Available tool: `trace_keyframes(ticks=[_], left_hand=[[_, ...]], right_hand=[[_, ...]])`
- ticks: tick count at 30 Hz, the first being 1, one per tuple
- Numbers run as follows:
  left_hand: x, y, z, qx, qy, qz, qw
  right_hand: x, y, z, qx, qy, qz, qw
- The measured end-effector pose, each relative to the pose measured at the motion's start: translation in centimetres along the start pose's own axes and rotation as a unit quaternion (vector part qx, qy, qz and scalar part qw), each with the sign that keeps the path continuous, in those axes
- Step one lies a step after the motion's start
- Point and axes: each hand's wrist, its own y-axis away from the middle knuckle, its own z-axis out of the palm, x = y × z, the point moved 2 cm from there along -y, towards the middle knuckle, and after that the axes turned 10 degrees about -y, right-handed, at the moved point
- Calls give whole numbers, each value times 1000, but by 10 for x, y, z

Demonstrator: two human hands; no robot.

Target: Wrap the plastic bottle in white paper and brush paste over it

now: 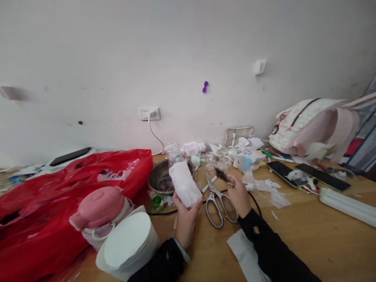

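Left hand (187, 220): fingers and thumb closed around the lower end of a white oblong piece with a papery, tissue-like skin (185, 184), tilted, raised in front of me. Clear crumpled plastic (174, 150) shows just past its far end; I cannot tell whether the two are joined.

Right hand (239, 196): fingers curled tight around a short, dark-tipped tool, probably a brush (225, 176); blurred, so bristles unconfirmed. Its tip points toward the white piece but stands apart from it.

Surroundings: silver metal scissors (214, 191) lie open on the wooden table (296, 235), between my hands, gripped by neither. Grey round metal bowl (153, 174) just beyond and left of the left hand; contents unclear. Green round plastic cap (157, 201) left of the left hand, near the bowl. Thick white paper roll (131, 239) beside the left forearm, nearer me. White tissue strip (245, 252) partly under the right forearm. Torn white scraps (266, 186) right of the right hand.

Step, as I judge it: working the papery surface with the tool, between strokes. Next move would call for a steady left grip, some turning of the piece, and light contact, since wet paper could tear or bunch.
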Motion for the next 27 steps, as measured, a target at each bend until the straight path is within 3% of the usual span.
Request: trace_keyframes(ticks=[5,15,22,27], left_hand=[[9,4,3,-27,-5,13,1000],[-3,-2,-1,-11,-21,55,998],[3,0,2,-25,-8,64,998],[4,0,0,-19,-36,47,998]], right_hand=[[-16,7,2,-51,6,-34,998],[-1,-4,-8,34,-9,-11,999],[-10,4,0,1,-20,-39,999],[-7,2,-1,14,-20,-30,999]])
